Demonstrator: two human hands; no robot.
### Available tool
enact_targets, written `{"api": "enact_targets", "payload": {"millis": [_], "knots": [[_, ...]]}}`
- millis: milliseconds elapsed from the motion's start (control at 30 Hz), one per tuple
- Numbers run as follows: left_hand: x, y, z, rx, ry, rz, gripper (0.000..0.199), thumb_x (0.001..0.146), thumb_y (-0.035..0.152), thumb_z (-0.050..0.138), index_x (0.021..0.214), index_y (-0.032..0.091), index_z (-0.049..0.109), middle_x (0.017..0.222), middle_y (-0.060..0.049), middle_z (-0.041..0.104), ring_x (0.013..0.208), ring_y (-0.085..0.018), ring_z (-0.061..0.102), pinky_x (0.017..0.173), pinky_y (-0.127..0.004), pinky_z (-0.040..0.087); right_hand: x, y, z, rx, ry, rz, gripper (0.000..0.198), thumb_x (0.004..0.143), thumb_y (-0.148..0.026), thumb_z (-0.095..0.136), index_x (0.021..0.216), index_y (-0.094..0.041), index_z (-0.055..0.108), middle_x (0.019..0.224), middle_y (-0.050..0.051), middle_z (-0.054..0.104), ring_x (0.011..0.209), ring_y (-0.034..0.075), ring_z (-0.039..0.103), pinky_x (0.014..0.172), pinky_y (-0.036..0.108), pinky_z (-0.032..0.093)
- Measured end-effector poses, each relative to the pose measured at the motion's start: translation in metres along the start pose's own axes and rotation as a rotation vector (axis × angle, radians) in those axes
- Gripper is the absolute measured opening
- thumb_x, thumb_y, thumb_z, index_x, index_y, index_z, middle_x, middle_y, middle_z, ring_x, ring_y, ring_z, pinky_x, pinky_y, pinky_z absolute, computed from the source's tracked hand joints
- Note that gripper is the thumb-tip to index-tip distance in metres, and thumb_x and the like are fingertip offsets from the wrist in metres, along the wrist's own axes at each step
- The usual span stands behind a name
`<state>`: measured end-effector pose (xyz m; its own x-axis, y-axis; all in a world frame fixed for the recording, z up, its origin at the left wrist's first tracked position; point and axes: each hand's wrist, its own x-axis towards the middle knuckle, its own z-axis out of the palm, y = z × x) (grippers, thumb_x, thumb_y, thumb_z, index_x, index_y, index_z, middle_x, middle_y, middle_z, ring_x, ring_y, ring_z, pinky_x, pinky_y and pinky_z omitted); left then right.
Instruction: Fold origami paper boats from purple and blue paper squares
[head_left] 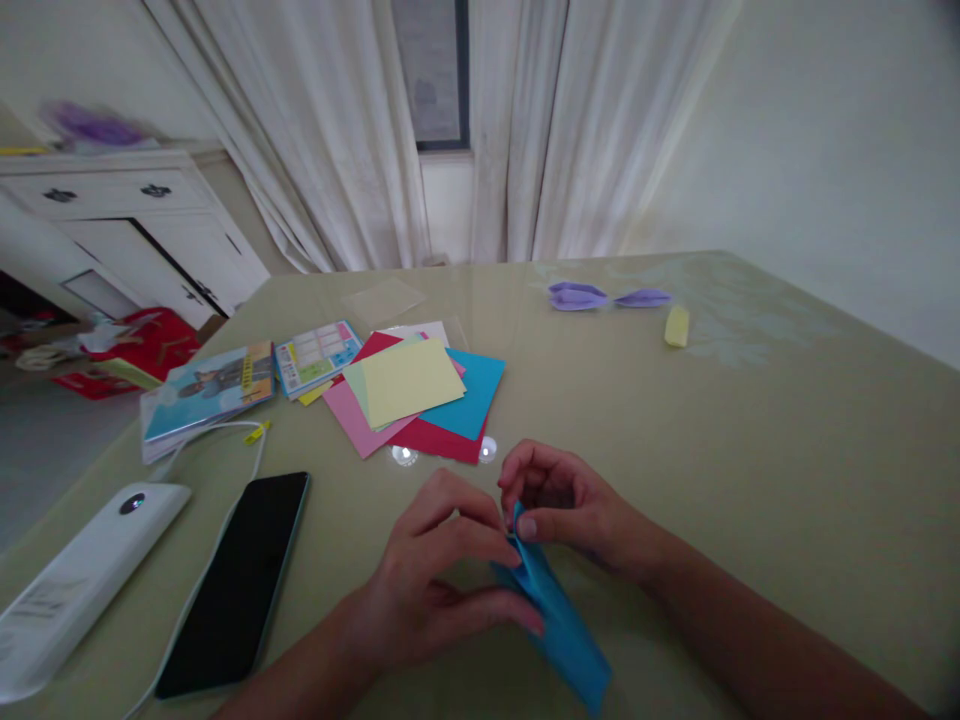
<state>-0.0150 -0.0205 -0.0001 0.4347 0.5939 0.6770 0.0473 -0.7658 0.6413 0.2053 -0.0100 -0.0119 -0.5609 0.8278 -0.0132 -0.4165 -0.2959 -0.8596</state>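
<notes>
1. Looking down as the head camera does, I see both hands over the near part of the table, with a folded blue paper between them.
2. The left hand has a narrow grip on that paper, thumb along one face and fingers by its upper part.
3. The right hand pinches the pointed upper end, its thumb against the fold; the other end slants toward the near edge. I can't tell whether it touches the tabletop.
4. Beyond the left hand, loose coloured sheets overlap, pale yellow uppermost, with booklets beside them at the left edge.
5. Nearer along that side lie a black-screened phone, a white device and a white cable.
6. Toward the far right corner sit purple folded papers and a small yellow piece.
</notes>
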Motion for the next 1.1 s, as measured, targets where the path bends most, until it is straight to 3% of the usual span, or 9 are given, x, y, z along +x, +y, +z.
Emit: {"api": "enact_targets", "payload": {"millis": [133, 233, 333, 500, 600, 733, 833, 1100], "knots": [[-0.003, 0.001, 0.0, -0.038, -0.033, -0.075, 0.044, 0.076, 0.044, 0.097, 0.106, 0.022, 0.072, 0.098, -0.003, 0.068, 0.088, -0.017, 0.064, 0.08, -0.026, 0.052, 0.0, 0.0, 0.0, 0.009, 0.011, -0.03, 0.031, 0.082, -0.02, 0.095, 0.103, -0.019, 0.073, 0.091, -0.001, 0.075, 0.08, 0.01, 0.07, 0.072, 0.02, 0.054], [-0.007, -0.003, 0.001, -0.19, -0.017, -0.293, 0.054, 0.081, 0.057, 0.09, 0.117, 0.024, 0.068, 0.106, -0.005, 0.067, 0.095, -0.02, 0.062, 0.083, -0.029, 0.05, 0.001, -0.003, 0.002, 0.036, 0.013, -0.082, 0.029, 0.082, -0.021, 0.096, 0.1, -0.019, 0.073, 0.088, -0.001, 0.076, 0.08, 0.011, 0.071, 0.074, 0.021, 0.055], [-0.008, -0.007, 0.001, -0.359, -0.053, -0.523, 0.055, 0.086, 0.067, 0.081, 0.114, 0.022, 0.069, 0.102, -0.004, 0.066, 0.094, -0.021, 0.059, 0.083, -0.03, 0.047, 0.001, -0.007, 0.002, 0.051, 0.016, -0.126, 0.027, 0.082, -0.019, 0.095, 0.098, -0.019, 0.074, 0.088, -0.001, 0.077, 0.08, 0.011, 0.071, 0.072, 0.02, 0.054], [-0.005, -0.012, 0.003, -0.72, -0.187, -0.652, 0.039, 0.087, 0.052, 0.086, 0.102, 0.018, 0.074, 0.098, -0.004, 0.07, 0.097, -0.02, 0.062, 0.092, -0.032, 0.047, 0.001, -0.008, 0.0, 0.038, 0.013, -0.121, 0.025, 0.081, -0.017, 0.096, 0.097, -0.02, 0.076, 0.089, 0.0, 0.08, 0.081, 0.011, 0.073, 0.073, 0.019, 0.055], [-0.003, -0.01, 0.006, -0.899, -0.233, -0.746, 0.031, 0.084, 0.042, 0.091, 0.095, 0.017, 0.075, 0.092, -0.003, 0.069, 0.092, -0.018, 0.061, 0.089, -0.03, 0.048, 0.0, -0.007, -0.001, 0.025, -0.014, -0.131, 0.026, 0.08, -0.015, 0.096, 0.098, -0.022, 0.079, 0.094, 0.0, 0.081, 0.086, 0.011, 0.074, 0.076, 0.019, 0.056], [0.001, -0.007, 0.007, -1.036, -0.182, -0.779, 0.024, 0.081, 0.03, 0.094, 0.087, 0.018, 0.076, 0.081, 0.002, 0.067, 0.078, -0.012, 0.059, 0.081, -0.025, 0.049, -0.001, -0.005, -0.001, 0.0, -0.023, -0.171, 0.029, 0.08, -0.014, 0.096, 0.102, -0.024, 0.081, 0.102, -0.001, 0.078, 0.09, 0.009, 0.071, 0.079, 0.018, 0.055], [0.002, -0.007, 0.008, -1.059, -0.13, -0.741, 0.026, 0.074, 0.025, 0.099, 0.084, 0.018, 0.076, 0.083, 0.001, 0.069, 0.078, -0.012, 0.061, 0.075, -0.024, 0.049, -0.001, -0.005, -0.002, -0.004, -0.033, -0.181, 0.028, 0.082, -0.017, 0.095, 0.105, -0.025, 0.081, 0.104, 0.0, 0.077, 0.091, 0.01, 0.07, 0.08, 0.018, 0.055], [0.0, -0.009, 0.009, -1.04, -0.133, -0.79, 0.041, 0.062, 0.032, 0.106, 0.074, 0.016, 0.07, 0.076, 0.002, 0.066, 0.07, -0.011, 0.058, 0.066, -0.023, 0.048, -0.001, -0.005, -0.004, -0.046, -0.045, -0.146, 0.028, 0.083, -0.023, 0.095, 0.108, -0.026, 0.083, 0.099, 0.0, 0.075, 0.088, 0.01, 0.066, 0.078, 0.017, 0.054]]}}
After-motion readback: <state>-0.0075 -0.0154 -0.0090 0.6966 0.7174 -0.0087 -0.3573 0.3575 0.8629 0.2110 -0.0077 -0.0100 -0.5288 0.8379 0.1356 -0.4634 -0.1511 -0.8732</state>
